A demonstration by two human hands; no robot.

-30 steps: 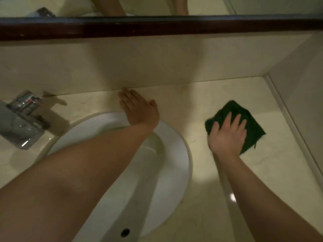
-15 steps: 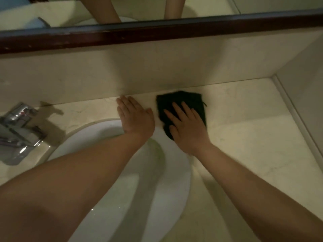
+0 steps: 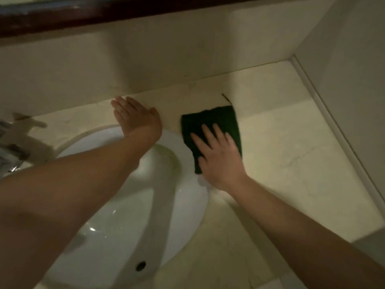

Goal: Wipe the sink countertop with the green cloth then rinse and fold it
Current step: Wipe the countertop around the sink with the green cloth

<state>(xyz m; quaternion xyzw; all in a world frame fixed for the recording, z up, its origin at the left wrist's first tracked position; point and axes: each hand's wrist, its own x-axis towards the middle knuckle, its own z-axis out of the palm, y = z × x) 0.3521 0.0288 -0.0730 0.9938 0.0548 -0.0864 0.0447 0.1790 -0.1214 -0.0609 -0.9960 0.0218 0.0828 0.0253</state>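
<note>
The dark green cloth [image 3: 216, 122] lies flat on the beige countertop [image 3: 291, 155], just right of the white sink basin [image 3: 116, 222] rim. My right hand [image 3: 218, 157] presses down on the cloth's near half with fingers spread, palm covering its lower edge. My left hand [image 3: 135, 117] rests flat and empty on the counter behind the basin, fingers together and touching the back wall.
A chrome faucet [image 3: 10, 151] sits at the far left edge. The backsplash wall [image 3: 166, 59] runs behind the counter under a dark mirror frame [image 3: 104, 15]. A side wall [image 3: 354, 69] closes the counter on the right.
My right hand slid the cloth from the right side to the back by my left hand, then a little rightward and nearer to the basin rim. My left hand stayed put.
</note>
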